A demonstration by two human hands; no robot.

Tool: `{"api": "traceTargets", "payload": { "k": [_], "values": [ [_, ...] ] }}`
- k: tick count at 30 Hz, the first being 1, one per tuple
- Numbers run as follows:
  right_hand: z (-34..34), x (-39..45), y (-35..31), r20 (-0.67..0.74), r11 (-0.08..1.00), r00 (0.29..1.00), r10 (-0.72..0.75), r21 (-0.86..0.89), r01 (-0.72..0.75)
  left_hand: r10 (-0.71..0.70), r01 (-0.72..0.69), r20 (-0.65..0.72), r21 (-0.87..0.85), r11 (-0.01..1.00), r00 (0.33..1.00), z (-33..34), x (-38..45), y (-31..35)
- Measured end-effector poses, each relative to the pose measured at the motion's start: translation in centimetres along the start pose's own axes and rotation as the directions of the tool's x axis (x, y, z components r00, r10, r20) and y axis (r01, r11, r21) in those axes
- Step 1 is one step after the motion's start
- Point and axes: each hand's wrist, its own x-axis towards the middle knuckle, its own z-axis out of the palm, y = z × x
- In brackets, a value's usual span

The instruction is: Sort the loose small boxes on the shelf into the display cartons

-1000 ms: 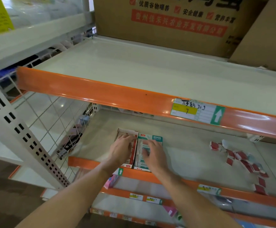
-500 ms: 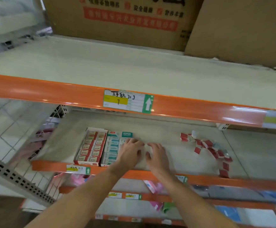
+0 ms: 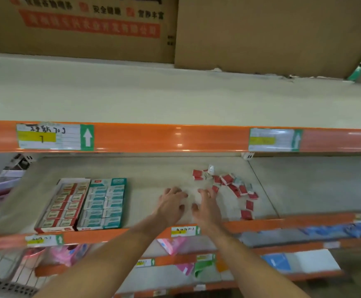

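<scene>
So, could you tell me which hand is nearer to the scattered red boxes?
Right. The right hand is just beside the red boxes, its fingertips almost reaching them; the left hand lies farther left, toward the cartons.

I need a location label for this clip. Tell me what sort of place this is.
Most likely a shop aisle. The orange shelf edge carries a price tag with an arrow, two display cartons of small boxes face the front, and big cardboard boxes are stored on the shelf above.
</scene>
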Motion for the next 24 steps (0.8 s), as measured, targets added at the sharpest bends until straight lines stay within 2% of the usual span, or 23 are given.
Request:
{"api": "traceTargets", "payload": {
  "k": [4, 9, 13, 18, 20, 24],
  "values": [
    [-2.1, 0.3, 2.4, -0.104, 1.000, 0.995, 0.004, 0.019, -0.002, 0.056, -0.058, 0.047, 0.046, 0.997, 0.997, 1.2, 1.7, 2.6],
    [-5.1, 1.3, 5.4, -0.171, 0.995, 0.980, 0.098, 0.052, -0.090, 0.142, -0.154, 0.115, 0.111, 0.982, 0.983, 3.0, 3.5, 5.8],
    [-7.1, 2.8, 7.5, -0.069, 0.986, 0.984, 0.166, 0.031, -0.164, 0.157, -0.178, 0.148, 0.139, 0.974, 0.976, 4.2, 4.6, 8.5],
    [-8.2, 4.5, 9.5, 0.060, 0.996, 0.994, 0.094, -0.001, -0.094, 0.065, -0.096, 0.186, 0.163, 0.982, 0.980, 5.7, 5.7, 10.7],
    [-8.4, 5.1, 10.1, 0.111, 0.995, 0.989, 0.097, 0.003, -0.097, 0.029, -0.061, 0.170, 0.183, 0.981, 0.985, 6.2, 6.0, 10.9],
    [-8.4, 6.1, 10.5, 0.126, 0.997, 0.989, 0.073, -0.001, -0.074, 0.031, -0.043, 0.071, 0.179, 0.983, 0.997, 6.7, 6.1, 10.2]
  ]
}}
